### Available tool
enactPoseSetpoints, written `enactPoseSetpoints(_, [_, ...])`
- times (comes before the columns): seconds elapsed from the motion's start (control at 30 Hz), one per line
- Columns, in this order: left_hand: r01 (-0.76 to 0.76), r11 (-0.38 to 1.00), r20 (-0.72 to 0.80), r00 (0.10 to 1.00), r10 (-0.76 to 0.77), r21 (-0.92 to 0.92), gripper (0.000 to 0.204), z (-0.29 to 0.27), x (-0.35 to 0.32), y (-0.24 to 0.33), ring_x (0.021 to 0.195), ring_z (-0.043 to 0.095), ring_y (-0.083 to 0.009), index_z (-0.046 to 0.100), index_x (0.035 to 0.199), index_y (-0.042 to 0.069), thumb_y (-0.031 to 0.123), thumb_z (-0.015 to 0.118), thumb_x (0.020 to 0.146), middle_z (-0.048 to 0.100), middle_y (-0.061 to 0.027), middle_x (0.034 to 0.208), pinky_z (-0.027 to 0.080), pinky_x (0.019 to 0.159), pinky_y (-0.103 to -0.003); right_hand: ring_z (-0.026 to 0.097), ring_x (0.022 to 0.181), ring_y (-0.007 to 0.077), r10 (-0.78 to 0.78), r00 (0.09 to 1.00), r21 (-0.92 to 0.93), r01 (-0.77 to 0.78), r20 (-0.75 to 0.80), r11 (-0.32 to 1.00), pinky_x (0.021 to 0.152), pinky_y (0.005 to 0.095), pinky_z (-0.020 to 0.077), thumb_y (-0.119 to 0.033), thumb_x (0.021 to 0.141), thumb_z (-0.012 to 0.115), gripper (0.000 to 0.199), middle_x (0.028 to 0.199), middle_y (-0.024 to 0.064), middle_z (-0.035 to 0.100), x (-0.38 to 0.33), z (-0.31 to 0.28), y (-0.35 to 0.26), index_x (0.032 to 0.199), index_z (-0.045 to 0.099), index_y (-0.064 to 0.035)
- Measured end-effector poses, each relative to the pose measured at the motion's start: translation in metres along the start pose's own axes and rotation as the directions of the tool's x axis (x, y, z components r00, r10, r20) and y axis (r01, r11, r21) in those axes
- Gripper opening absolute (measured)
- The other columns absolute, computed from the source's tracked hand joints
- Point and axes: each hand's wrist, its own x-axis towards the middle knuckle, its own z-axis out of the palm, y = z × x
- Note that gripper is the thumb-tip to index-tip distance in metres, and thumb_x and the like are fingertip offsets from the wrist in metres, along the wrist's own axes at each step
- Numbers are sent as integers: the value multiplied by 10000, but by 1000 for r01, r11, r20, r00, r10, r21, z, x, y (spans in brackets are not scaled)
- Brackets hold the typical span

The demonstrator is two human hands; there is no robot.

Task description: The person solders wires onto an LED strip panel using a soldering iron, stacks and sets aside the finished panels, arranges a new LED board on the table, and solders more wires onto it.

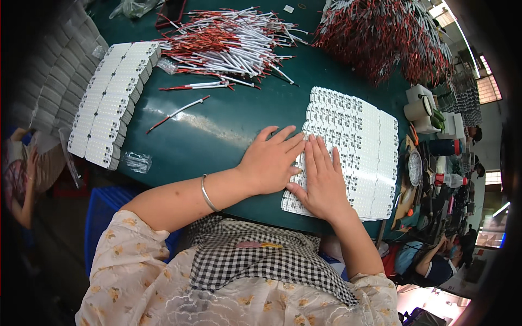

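Note:
An overlapping spread of white circuit boards [365, 144], dotted with small dark parts, lies on the green tabletop [228, 117] to the right of centre. My right hand [323, 182] rests flat on its left part, fingers together and stretched out. Against the left edge of the boards is my left hand [270, 163], its fingers spread and the tips close to the right hand's fingers. Neither hand grips anything. A single red and white wire [179, 113] lies by itself to the left of the hands.
Stacked white boards [111, 103] stand at the left. Behind lie a pile of red and white wires [231, 46] and, far right, a bigger wire heap [383, 35]. Bottles [448, 180] and tools crowd the right side. Other people sit left and right.

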Motion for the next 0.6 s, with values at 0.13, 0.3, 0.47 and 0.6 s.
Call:
enactPoseSetpoints(0.13, [6, 1000, 21, 1000, -6, -7, 576, -1, 0, -2, 1373, 386, -281, 498, 1357, 47, 258, 658, 845, 512, -123, 1403, 276, 1113, -486, 234, 1463, 331, 25, 1000, 29, -24, -12, 999, 1171, 558, 138, -519, 843, 622, 904, 1540, 220, 295, 2, -1, -2, 1451, 320, 77])
enactPoseSetpoints(0.3, [-12, 1000, 17, 1000, 12, 5, 550, -2, 0, -1, 1363, 399, -297, 480, 1352, 1, 191, 636, 860, 514, -139, 1396, 289, 1103, -487, 237, 1462, 325, 54, 999, 29, -54, -5, 998, 1174, 548, 133, -518, 845, 614, 879, 1538, 208, 305, 3, -3, -4, 1439, 349, 73])
enactPoseSetpoints(0.47, [-46, 993, -8, 999, 47, 111, 566, 1, -3, 2, 1340, 426, -316, 467, 1350, -23, 179, 640, 850, 521, -160, 1379, 315, 1081, -490, 239, 1461, 320, 59, 998, 19, -59, -19, 998, 1179, 531, 130, -523, 860, 594, 858, 1539, 201, 307, 0, 4, 1, 1432, 363, 74])
enactPoseSetpoints(0.6, [-26, 998, -8, 1000, 26, 51, 582, 1, -2, 3, 1326, 437, -327, 443, 1355, -36, 176, 637, 849, 527, -171, 1366, 325, 1069, -494, 233, 1459, 346, 39, 998, 19, -38, -50, 999, 1159, 585, 124, -517, 856, 600, 791, 1536, 216, 304, 0, 3, -2, 1437, 413, -14])
